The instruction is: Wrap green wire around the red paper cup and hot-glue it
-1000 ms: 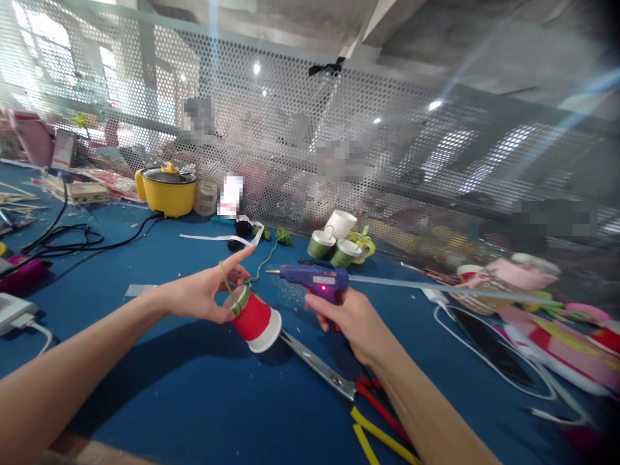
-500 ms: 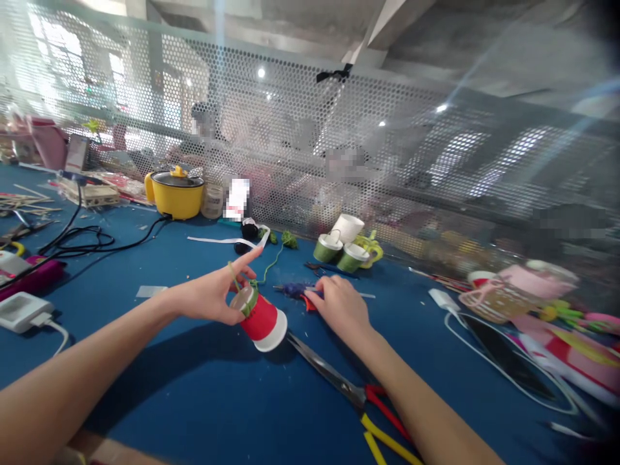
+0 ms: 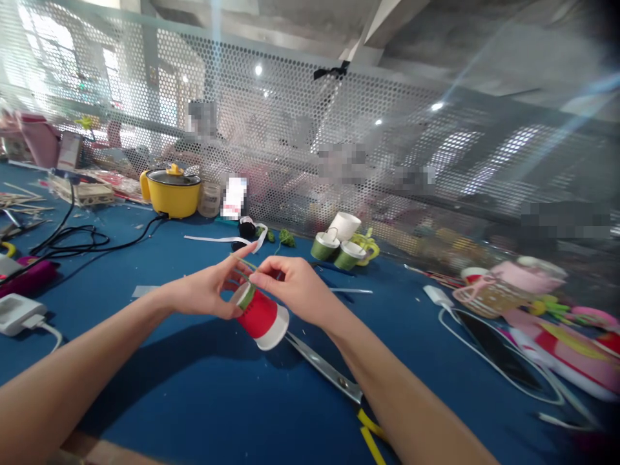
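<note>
A blue table (image 3: 145, 387) stands before a perforated metal screen (image 3: 290, 142), ceiling lights glowing.

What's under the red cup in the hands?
The red cup, held tilted by the left hand and right hand, is over the blue table. A scissors blade runs out from beneath it. The blade's tip is covered by the cup, the handles mostly by the right forearm.

The left hand (image 3: 208, 294) and right hand (image 3: 295, 289) are bare, as are both forearms, with slim fingers (image 3: 242, 254).
</note>
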### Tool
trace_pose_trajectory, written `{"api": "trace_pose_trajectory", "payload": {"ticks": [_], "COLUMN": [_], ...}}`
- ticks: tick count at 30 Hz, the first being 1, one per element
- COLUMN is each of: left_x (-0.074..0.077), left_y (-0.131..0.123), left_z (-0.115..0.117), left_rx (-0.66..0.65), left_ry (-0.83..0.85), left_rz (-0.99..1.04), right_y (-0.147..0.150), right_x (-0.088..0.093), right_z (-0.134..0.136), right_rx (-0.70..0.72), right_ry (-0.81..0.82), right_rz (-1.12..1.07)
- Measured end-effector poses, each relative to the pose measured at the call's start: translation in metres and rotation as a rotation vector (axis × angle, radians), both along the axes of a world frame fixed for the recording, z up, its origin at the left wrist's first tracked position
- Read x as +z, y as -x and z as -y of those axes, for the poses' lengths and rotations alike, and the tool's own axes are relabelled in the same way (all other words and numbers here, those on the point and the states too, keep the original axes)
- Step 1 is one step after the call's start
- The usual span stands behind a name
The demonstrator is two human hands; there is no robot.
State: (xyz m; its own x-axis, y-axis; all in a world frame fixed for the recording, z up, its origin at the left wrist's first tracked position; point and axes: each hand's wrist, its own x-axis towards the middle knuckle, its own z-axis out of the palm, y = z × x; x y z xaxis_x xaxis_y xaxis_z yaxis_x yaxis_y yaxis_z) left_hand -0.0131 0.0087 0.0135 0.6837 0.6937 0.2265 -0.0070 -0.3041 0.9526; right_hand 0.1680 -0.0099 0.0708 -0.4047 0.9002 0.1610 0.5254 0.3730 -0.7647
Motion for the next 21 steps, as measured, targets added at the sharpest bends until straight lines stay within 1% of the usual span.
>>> {"api": "trace_pose_trajectory", "payload": {"ticks": [3,7,15,18,21], "left_x": [0.001,0.001,-0.002,-0.001,0.003], "left_y": [-0.001,-0.004,-0.005,-0.005,-0.006], "left_z": [0.001,0.005,0.008,0.009,0.010], "left_rx": [-0.004,-0.040,-0.097,-0.109,-0.113], "left_ry": [0.054,0.080,0.003,-0.023,-0.047], "left_rz": [0.015,0.039,0.095,0.111,0.108], "right_y": [-0.011,-0.016,-0.016,-0.015,-0.015], "right_x": [-0.005,-0.013,-0.027,-0.029,-0.028], "right_z": [-0.001,-0.001,0.000,0.001,0.004], "right_rx": [-0.047,-0.073,-0.071,-0.073,-0.085], "right_ry": [0.005,0.002,0.012,0.011,0.014], "right_rz": [-0.044,-0.061,-0.091,-0.098,-0.060]}}
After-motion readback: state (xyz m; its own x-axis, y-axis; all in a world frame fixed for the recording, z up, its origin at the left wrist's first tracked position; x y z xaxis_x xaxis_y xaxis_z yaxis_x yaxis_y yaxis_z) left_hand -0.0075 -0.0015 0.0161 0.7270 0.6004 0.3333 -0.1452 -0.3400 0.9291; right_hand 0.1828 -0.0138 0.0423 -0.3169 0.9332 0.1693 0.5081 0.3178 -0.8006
